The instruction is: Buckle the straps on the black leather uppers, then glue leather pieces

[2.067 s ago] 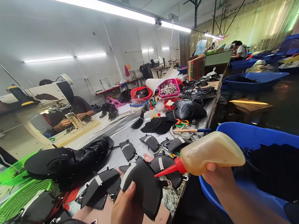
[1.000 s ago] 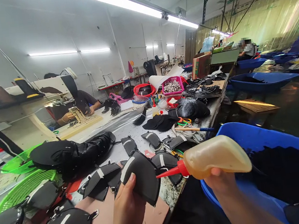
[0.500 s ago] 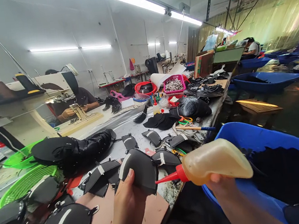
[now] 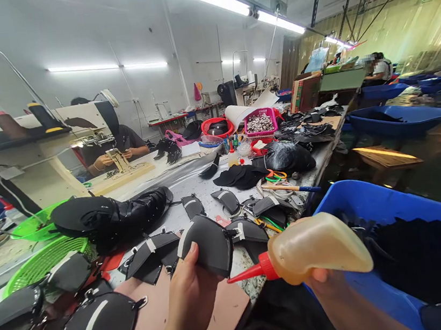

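A dark grey curved panel [image 4: 209,245] with a white strip at its left edge is in my left hand [image 4: 192,293], thumb on its face and fingers behind. My right hand [image 4: 327,283] grips a translucent squeeze bottle [image 4: 316,244] of yellowish liquid, tilted so its long red nozzle points left. The nozzle tip is at the panel's lower right edge; whether they touch I cannot tell. Similar black panels [image 4: 102,318] with white strips and small clips lie around, some on a pinkish board [image 4: 224,316].
Left are a green basket [image 4: 46,263], black bundle [image 4: 109,215] and sewing machine [image 4: 46,171], with a person [image 4: 130,139] beyond. A blue tub [image 4: 399,287] of black pieces stands right. A brush [image 4: 292,188] and red and pink baskets [image 4: 259,122] are farther along the table.
The view has shifted slightly. The panel is turned a little in my left hand, and the red nozzle tip now sits lower, along the panel's bottom edge.
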Demonstrator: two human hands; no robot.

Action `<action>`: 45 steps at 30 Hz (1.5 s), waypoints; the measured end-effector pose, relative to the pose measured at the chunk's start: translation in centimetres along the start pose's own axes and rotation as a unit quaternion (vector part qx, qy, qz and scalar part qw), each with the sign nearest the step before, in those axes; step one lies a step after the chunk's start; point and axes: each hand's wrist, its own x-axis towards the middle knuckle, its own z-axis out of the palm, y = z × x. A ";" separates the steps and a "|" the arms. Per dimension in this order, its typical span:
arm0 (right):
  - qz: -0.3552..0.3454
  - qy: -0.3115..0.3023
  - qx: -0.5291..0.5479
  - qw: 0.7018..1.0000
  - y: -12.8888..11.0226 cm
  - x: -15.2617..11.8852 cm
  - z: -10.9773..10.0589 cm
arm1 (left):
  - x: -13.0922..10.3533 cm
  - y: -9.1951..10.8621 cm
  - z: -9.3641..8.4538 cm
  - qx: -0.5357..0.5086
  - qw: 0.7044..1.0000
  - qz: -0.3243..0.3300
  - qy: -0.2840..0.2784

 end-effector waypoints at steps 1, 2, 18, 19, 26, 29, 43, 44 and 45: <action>-0.003 0.012 0.004 1.000 -0.2 0.1 0.2 | 0.0 0.2 -0.1 0.001 1.000 -0.004 -0.014; -0.005 0.028 0.007 1.000 -0.6 0.4 0.4 | 0.0 0.5 -0.2 -0.002 1.000 -0.010 -0.029; -0.083 0.110 0.011 0.990 -3.7 4.7 2.8 | 2.6 3.1 -2.5 0.328 0.929 -0.156 -0.075; -0.072 0.101 0.000 0.992 -3.3 4.7 2.6 | 2.2 3.2 -2.3 0.344 0.923 -0.161 -0.067; -0.041 0.084 -0.041 0.995 -2.1 4.6 2.4 | 1.2 3.6 -1.7 0.420 0.886 -0.174 -0.098; -0.045 0.082 -0.052 0.994 -2.3 4.6 2.5 | 1.2 3.6 -2.0 0.416 0.889 -0.167 -0.096; -0.076 0.042 -0.052 0.995 -1.8 4.3 2.3 | 1.3 3.6 -2.3 0.439 0.876 -0.161 -0.119; -0.076 0.045 -0.049 0.995 -1.8 4.2 2.1 | 1.3 3.6 -2.4 0.440 0.876 -0.161 -0.117; -0.077 0.048 -0.046 0.995 -1.7 4.1 2.0 | 1.4 3.5 -2.5 0.438 0.877 -0.162 -0.115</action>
